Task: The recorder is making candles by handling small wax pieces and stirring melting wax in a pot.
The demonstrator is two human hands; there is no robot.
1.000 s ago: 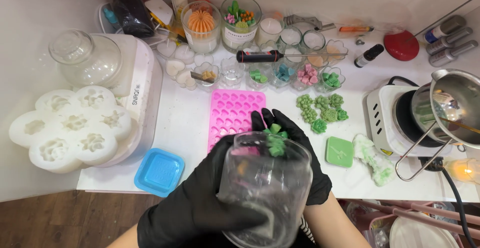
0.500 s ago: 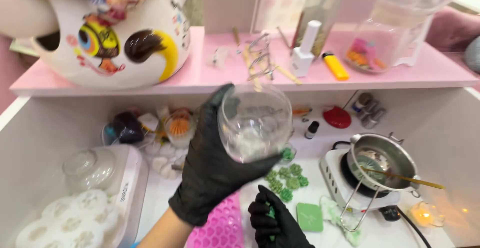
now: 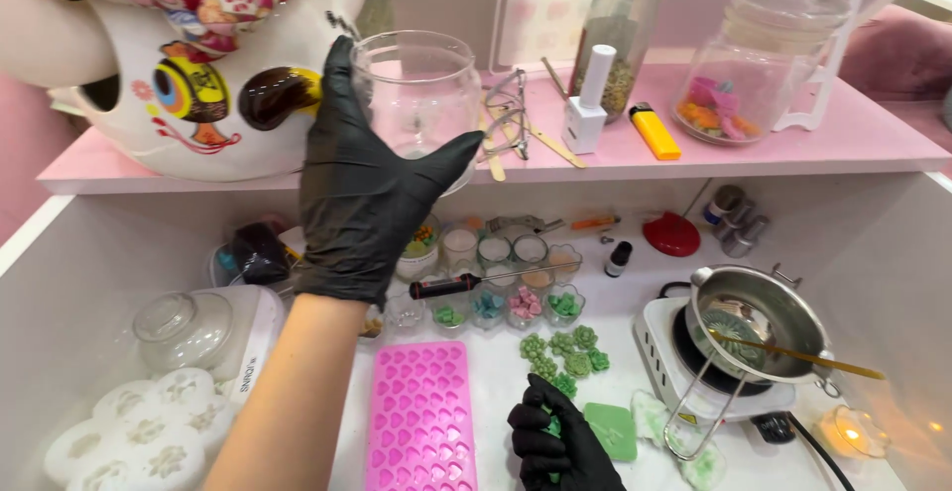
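Glass jar (image 3: 421,94), empty, gripped by the black-gloved left hand (image 3: 362,184) at upper centre before the pink shelf (image 3: 793,149). Right hand (image 3: 550,441), lower centre, closed on green pieces (image 3: 548,429). Pink mould (image 3: 421,417) lies unfilled; filling appears outstanding.

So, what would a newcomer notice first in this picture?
First, the left hand in a black glove, lifting a clear glass jar before the pink shelf. Below, a pink heart mould lies on the table, and the right hand holds green pieces.
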